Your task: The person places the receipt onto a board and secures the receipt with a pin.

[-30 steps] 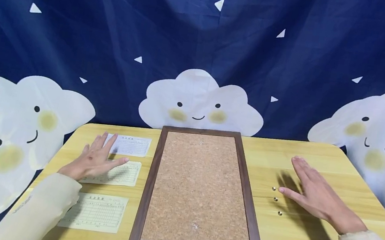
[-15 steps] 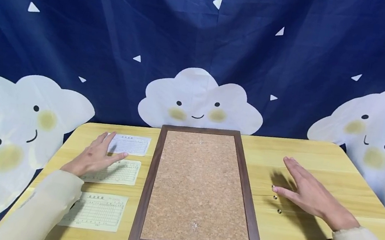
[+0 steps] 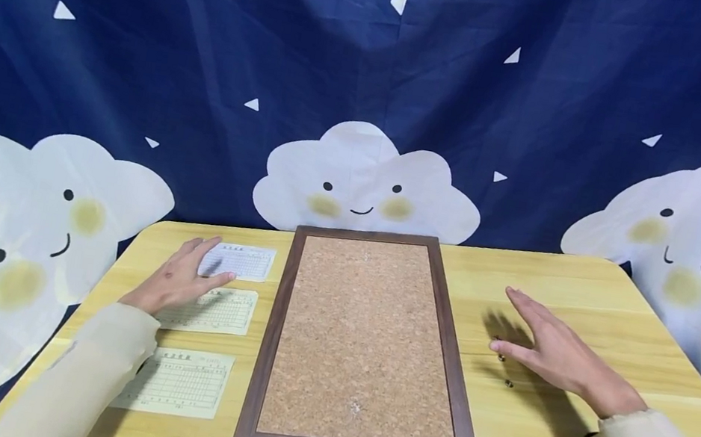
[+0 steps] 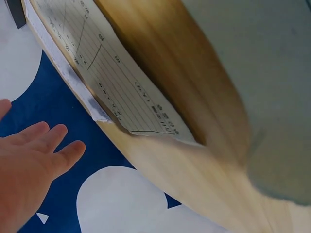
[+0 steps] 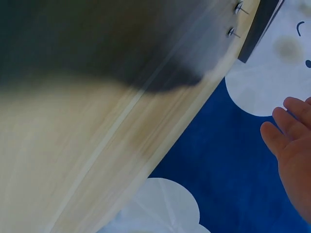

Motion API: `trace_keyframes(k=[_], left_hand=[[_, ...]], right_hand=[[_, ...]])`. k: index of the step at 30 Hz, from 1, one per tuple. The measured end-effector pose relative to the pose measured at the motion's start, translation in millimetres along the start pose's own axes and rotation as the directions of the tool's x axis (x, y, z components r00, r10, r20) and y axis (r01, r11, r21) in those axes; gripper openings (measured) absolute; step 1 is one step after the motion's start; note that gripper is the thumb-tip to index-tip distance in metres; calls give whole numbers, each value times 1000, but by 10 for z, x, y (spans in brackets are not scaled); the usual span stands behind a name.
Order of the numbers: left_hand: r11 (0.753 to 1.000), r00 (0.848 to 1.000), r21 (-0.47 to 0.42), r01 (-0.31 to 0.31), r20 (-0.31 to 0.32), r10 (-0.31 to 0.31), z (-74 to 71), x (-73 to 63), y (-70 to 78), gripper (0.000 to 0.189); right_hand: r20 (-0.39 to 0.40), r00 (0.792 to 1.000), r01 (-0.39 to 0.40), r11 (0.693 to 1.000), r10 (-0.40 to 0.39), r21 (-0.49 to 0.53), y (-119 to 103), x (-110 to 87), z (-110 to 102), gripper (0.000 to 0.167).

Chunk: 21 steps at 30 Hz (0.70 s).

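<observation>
In the head view my left hand [image 3: 181, 280] hovers with spread fingers over printed form slips. The far slip [image 3: 242, 263] is whitish; the middle slip [image 3: 228, 312] and the near slip [image 3: 183, 382] are pale green. My right hand [image 3: 564, 356] is held above the table, fingers straight, its thumb over the small metal thumbtacks [image 3: 509, 383]. One tack is mostly hidden by that thumb. Pin points show on two thumbtacks [image 5: 231, 33] in the right wrist view. Neither hand holds anything. Between them lies a cork board [image 3: 366, 342] in a dark brown frame.
The light wooden table [image 3: 483, 284] carries everything. Behind it hangs a dark blue curtain [image 3: 323, 41] printed with white clouds and triangles. The board's far edge lies close to the curtain.
My right hand has drifted left, its thumb now over the tacks. My left hand has shifted slightly right, fingers less widely spread. Slips, tacks and board stay in place.
</observation>
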<state>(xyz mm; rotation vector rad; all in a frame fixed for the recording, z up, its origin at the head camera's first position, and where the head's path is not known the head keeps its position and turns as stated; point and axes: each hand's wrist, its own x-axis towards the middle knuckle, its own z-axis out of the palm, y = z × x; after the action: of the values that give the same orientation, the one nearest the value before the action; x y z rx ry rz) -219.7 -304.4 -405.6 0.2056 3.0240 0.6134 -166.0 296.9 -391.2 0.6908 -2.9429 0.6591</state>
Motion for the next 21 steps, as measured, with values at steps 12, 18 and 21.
trace_keyframes(k=[12, 18, 21], left_hand=[[999, 999, -38, -25, -25, 24, 14, -8, -108, 90], [998, 1000, -59, -9, 1, 9, -5, 5, -185, 94], [997, 1000, -79, 1, 13, 0, -18, 15, -192, 94]], right_hand=[[16, 999, 42, 997, -42, 58, -53, 21, 82, 91], [24, 997, 65, 995, -67, 71, -87, 47, 126, 89], [23, 996, 81, 994, -83, 74, -96, 57, 141, 88]])
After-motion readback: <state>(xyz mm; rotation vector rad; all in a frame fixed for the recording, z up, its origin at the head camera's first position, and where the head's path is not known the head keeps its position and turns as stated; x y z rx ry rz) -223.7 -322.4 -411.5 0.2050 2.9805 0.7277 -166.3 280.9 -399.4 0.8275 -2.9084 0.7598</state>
